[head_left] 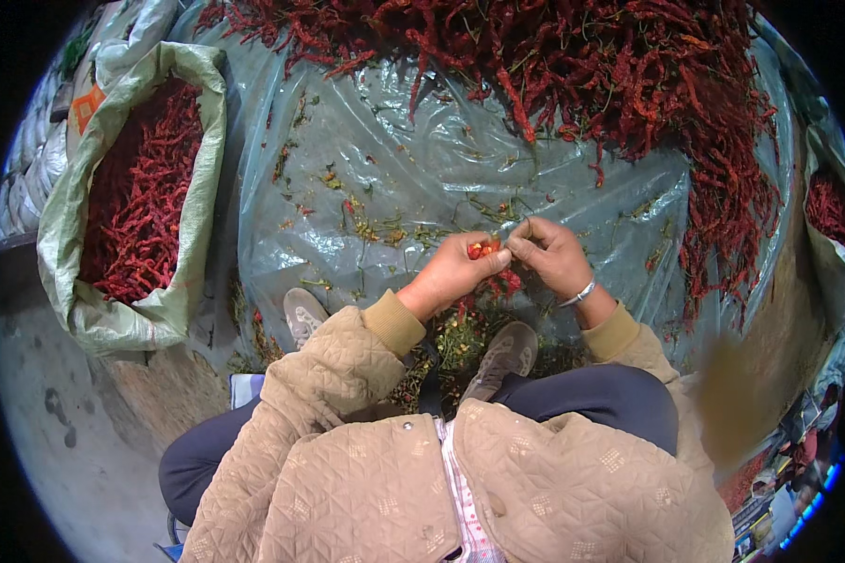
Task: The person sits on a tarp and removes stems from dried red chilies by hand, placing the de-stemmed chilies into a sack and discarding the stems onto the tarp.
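Observation:
My left hand (458, 271) curls around dried red chillies (482, 248); orange-red ends show between its thumb and fingers, and more red hangs below the palm. Close against that thumb, my right hand (553, 257) pinches at the thin stem end, with the pinched part mostly hidden by the fingertips. Both hands hover over a clear plastic sheet (394, 162) strewn with green stems and chilli bits. Beyond them lies a large heap of dried red chillies (570, 70), spilling down the sheet's right side.
To the left stands an open woven sack (208, 141) holding red chillies (144, 204). Another sack (827, 257) with chillies is at the far right edge. Stem scraps (458, 341) lie between my shoes (503, 355). A blurred brown shape (725, 405) appears at right.

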A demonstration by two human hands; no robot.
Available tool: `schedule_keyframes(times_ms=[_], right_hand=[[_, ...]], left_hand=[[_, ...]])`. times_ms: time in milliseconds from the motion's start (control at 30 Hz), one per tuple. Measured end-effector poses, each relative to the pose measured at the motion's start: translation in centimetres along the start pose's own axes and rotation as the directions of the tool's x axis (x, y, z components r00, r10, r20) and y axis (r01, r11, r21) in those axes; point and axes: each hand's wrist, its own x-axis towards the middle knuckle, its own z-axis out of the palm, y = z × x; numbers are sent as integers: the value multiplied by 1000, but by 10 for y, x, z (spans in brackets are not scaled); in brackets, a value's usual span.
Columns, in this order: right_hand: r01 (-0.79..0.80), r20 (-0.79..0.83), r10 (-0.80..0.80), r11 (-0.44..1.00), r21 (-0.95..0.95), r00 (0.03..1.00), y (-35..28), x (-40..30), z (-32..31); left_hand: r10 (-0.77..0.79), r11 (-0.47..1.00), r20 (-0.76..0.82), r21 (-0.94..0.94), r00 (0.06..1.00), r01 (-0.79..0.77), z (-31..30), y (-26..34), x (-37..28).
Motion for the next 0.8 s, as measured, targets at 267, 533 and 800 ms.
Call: schedule_keyframes(times_ms=[267,533,800], right_hand=[[187,27,-191,904,-384,981,-2,21,-18],[180,3,-395,414,-892,919,12,47,-30],[79,-217,-553,462,-883,805,6,106,-59]], left_hand=[[138,977,-63,173,988,-125,-4,-3,25],[378,851,-236,469,895,-236,20,6,15],[13,917,-151,-392,988,-73,-41,33,12]])
